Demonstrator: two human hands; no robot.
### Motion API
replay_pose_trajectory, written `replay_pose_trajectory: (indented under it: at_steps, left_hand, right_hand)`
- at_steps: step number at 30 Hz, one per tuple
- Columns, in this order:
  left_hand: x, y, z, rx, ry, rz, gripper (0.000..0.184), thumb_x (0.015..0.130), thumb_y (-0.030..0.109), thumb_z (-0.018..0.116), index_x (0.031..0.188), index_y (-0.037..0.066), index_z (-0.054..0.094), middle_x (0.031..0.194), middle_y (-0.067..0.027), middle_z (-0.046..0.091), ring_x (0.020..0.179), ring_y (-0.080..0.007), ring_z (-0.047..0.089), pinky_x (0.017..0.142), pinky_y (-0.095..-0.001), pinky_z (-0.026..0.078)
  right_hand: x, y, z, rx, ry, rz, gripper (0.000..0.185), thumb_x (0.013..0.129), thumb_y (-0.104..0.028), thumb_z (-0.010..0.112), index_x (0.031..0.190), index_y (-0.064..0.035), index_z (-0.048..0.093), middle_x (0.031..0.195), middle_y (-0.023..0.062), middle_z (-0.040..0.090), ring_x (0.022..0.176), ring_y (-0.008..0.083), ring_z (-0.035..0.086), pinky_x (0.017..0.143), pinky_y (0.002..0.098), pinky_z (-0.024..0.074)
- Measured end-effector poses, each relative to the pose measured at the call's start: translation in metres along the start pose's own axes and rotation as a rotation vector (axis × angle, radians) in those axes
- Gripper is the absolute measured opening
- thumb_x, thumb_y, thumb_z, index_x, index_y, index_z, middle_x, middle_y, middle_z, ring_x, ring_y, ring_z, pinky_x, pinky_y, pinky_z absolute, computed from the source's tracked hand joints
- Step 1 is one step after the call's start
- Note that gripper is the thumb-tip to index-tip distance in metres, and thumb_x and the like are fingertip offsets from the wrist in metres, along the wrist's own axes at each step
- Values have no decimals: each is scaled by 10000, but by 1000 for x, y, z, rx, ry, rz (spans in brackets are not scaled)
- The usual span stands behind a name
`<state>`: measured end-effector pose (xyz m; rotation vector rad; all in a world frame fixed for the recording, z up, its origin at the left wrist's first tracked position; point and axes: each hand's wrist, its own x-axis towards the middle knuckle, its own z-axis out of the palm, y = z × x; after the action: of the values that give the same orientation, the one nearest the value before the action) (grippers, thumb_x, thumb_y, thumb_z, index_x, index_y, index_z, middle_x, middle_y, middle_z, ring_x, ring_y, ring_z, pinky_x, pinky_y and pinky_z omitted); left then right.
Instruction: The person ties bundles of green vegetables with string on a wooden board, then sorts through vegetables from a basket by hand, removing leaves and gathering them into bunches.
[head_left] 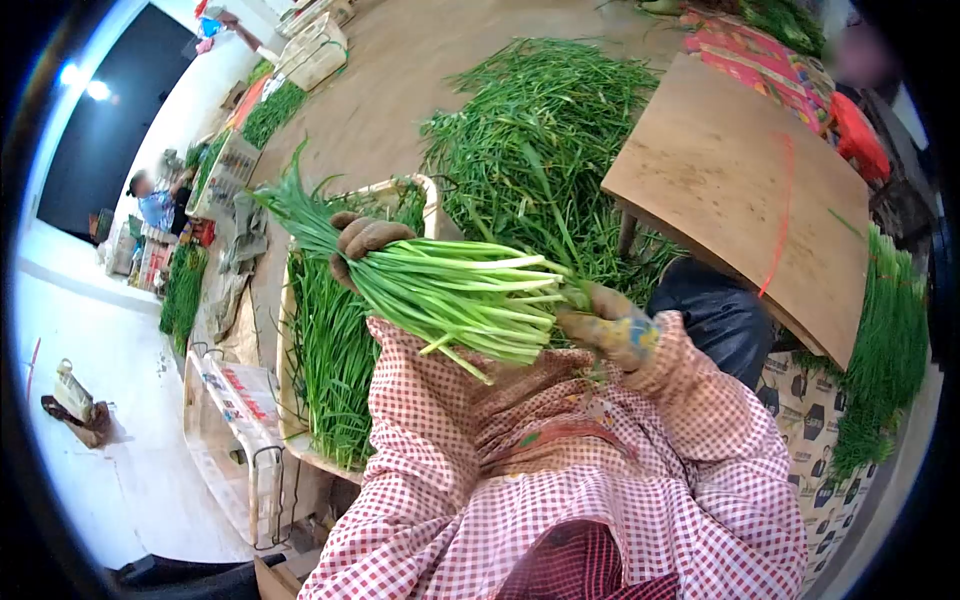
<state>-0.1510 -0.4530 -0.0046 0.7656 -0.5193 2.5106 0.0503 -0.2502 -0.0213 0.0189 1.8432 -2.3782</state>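
A bunch of garlic chives (460, 290) lies crosswise in front of my chest, green leaf tips to the left and pale stem ends to the right. My left hand (370, 242), in a brownish glove, is wrapped round the leafy part. At the stem ends is my right hand (610, 325), in a stained glove with blue and yellow marks. Its fingers look curled together beside the stems; what is between them is not clear. Below the bunch, a white crate (290, 400) holds more chives (335, 350).
A large heap of loose greens (545, 150) lies on the floor ahead. To the right stands a wooden board (740, 200), with more greens (880, 350) beyond it. An upturned-looking crate (230, 440) is at left. Another person (158, 208) sits far left.
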Motion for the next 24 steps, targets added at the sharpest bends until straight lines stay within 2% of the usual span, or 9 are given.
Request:
replay_pose_trajectory:
  at_steps: [3, 4, 5, 7, 8, 11, 14, 17, 24]
  left_hand:
    - [-4, 16, 6, 45, 7, 47, 390, 820, 133, 658, 1178, 30, 543, 822, 69, 560, 798, -90, 581, 843, -304, 469]
    - [-6, 16, 6, 55, -4, 64, 396, 819, 133, 657, 1183, 27, 541, 825, 69, 562, 797, -93, 582, 840, -303, 470]
    - [-5, 16, 4, 61, -19, 74, 402, 819, 133, 657, 1187, 24, 539, 828, 68, 565, 795, -95, 582, 837, -301, 472]
    - [-5, 16, 2, 54, -35, 41, 394, 832, 120, 644, 1196, 24, 530, 828, 65, 559, 792, -101, 582, 840, -306, 473]
    - [-10, 15, 2, 45, -13, 53, 395, 834, 119, 644, 1199, 25, 526, 834, 63, 555, 792, -97, 579, 839, -305, 470]
    - [-11, 8, -2, 18, -17, 43, 400, 838, 120, 644, 1206, 28, 518, 851, 58, 550, 799, -90, 574, 840, -305, 464]
    - [-11, 2, -6, 0, -38, 26, 409, 840, 122, 645, 1214, 29, 510, 866, 56, 549, 814, -87, 570, 844, -304, 459]
    - [-12, -9, -8, -34, -39, 33, 415, 854, 140, 633, 1231, 34, 497, 875, 57, 542, 834, -93, 569, 860, -303, 450]
    - [-16, -10, -14, 30, 17, 39, 393, 822, 94, 651, 1184, 2, 531, 838, 22, 572, 812, -123, 600, 829, -308, 481]
  right_hand:
    - [9, 43, -45, -302, 141, 78, 444, 882, -278, 598, 1255, -54, 510, 921, 44, 638, 804, 148, 551, 746, 293, 444]
    - [21, 23, -53, -808, -13, 401, 625, 828, -360, 643, 1339, -66, 436, 1140, 162, 589, 1005, 257, 560, 889, 372, 439]
    - [21, 27, -56, -808, -8, 400, 625, 828, -360, 643, 1339, -66, 436, 1140, 162, 589, 1005, 257, 560, 889, 372, 439]
    - [20, 25, -54, -1096, 143, -106, 806, 761, -446, 683, 1399, -79, 355, 1326, 234, 448, 1221, 367, 451, 1018, 443, 377]
    - [26, 20, -60, -858, 40, -175, 932, 719, -505, 699, 1439, -86, 280, 1455, 236, 277, 1362, 387, 267, 1110, 471, 259]
    - [29, -29, -28, -43, -138, -57, 856, 715, -356, 792, 1411, -120, 354, 1449, 132, 322, 1379, 293, 243, 1084, 484, 283]
    - [38, -31, -18, -416, -321, -334, 706, 738, -229, 787, 1351, -132, 451, 1421, 128, 349, 1349, 272, 308, 1056, 435, 344]
    - [44, -8, -1, -392, -206, -405, 567, 765, -254, 767, 1264, -133, 527, 1444, 192, 247, 1291, 333, 384, 1055, 423, 352]
    - [23, -9, 33, 59, -76, -153, 600, 850, -167, 694, 1332, 24, 391, 1201, 97, 558, 1088, 165, 569, 941, 288, 471]
